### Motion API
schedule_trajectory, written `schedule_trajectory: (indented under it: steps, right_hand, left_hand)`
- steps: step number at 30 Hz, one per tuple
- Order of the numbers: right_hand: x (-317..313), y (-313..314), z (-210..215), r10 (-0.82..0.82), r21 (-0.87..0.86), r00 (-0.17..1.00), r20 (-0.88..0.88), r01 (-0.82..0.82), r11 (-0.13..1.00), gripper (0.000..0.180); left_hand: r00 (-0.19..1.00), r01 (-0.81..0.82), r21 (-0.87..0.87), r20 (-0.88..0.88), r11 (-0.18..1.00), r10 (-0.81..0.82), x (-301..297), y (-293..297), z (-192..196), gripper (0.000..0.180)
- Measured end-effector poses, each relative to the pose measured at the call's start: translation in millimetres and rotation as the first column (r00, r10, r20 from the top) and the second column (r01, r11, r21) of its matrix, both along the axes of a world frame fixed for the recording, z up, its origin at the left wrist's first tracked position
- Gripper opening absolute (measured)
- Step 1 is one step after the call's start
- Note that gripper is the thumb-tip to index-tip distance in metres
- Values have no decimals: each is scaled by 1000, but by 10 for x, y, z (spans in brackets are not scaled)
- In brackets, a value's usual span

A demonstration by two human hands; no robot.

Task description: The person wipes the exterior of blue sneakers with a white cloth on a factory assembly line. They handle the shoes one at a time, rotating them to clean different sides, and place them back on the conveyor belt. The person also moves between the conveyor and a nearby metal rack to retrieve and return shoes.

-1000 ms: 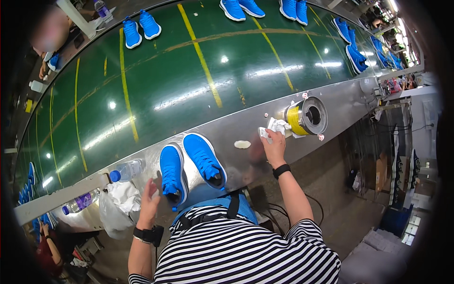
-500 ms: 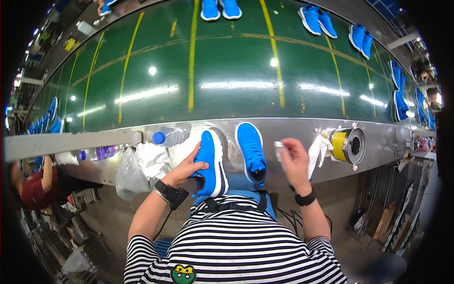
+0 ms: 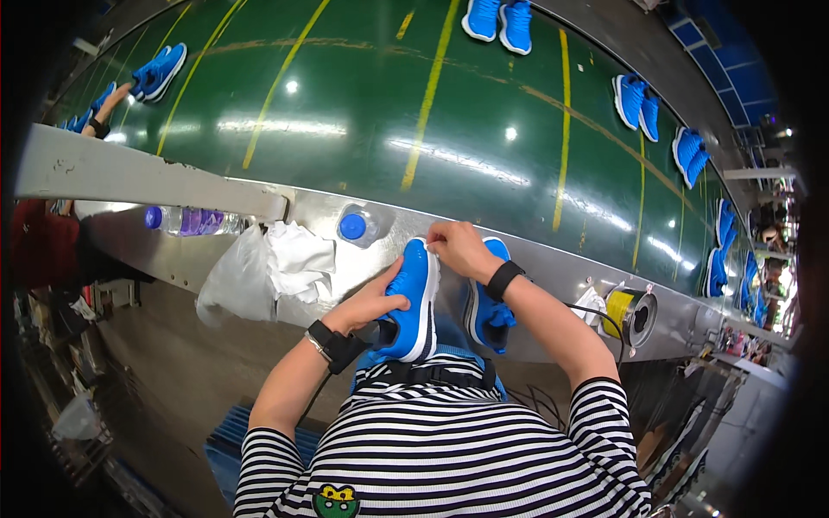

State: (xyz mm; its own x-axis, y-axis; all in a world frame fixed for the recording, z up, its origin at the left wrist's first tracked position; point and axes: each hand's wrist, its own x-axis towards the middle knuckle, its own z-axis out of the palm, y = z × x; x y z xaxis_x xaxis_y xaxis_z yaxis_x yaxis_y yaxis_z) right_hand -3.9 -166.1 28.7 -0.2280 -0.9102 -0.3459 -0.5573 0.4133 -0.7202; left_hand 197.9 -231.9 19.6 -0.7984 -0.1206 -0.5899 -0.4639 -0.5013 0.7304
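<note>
My left hand (image 3: 373, 309) is wrapped round a blue sneaker (image 3: 413, 281) with a white sole, its toe pointing away from me. Fingers pinched, my right hand (image 3: 459, 250) presses at the toe of that sneaker. The small white cloth seen in it earlier is mostly hidden behind the fingers now. Beside the held one, a second blue sneaker (image 3: 492, 318) lies on the metal ledge, partly covered by my right forearm.
Beyond the metal ledge (image 3: 553, 259) runs a green belt (image 3: 345, 104) carrying pairs of blue sneakers (image 3: 498, 24). A blue-capped bottle (image 3: 354, 227), white cloths (image 3: 298, 259) and a plastic bag (image 3: 237, 281) lie left; a yellow-banded tin (image 3: 629, 312) lies right. Another person's hand (image 3: 110, 102) touches sneakers far left.
My right hand has moved left, from above the ledge to the toe of the held sneaker. The view has turned, and the belt's sneakers appear further right.
</note>
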Motion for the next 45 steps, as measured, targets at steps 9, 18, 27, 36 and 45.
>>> schedule_trajectory:
  steps: [9, 18, 27, 36, 45]
  right_hand:
    - [9, 49, 41, -17, -31, 1000, 20, 18, 999, 9]
    - [-32, 25, -16, 44, -19, 999, 11, -44, 999, 9]
    - [-9, 98, -18, 42, -33, 998, -37, -44, 999, 8]
    - [100, 165, -63, -80, -133, 996, -50, 73, 988, 7]
    - [98, 106, -202, -139, -200, 987, -79, 121, 972, 7]
  left_hand:
    - [999, 33, 23, 7, 999, -34, 29, -33, -51, 89]
    - [995, 82, -47, 62, 996, -79, 9, -32, -28, 88]
    - [998, 58, -91, 43, 994, -54, 27, 17, -116, 89]
    - [996, 54, -10, 69, 998, -53, 4, 3, -62, 87]
    - [991, 89, 27, 102, 996, -91, -38, -64, 28, 86]
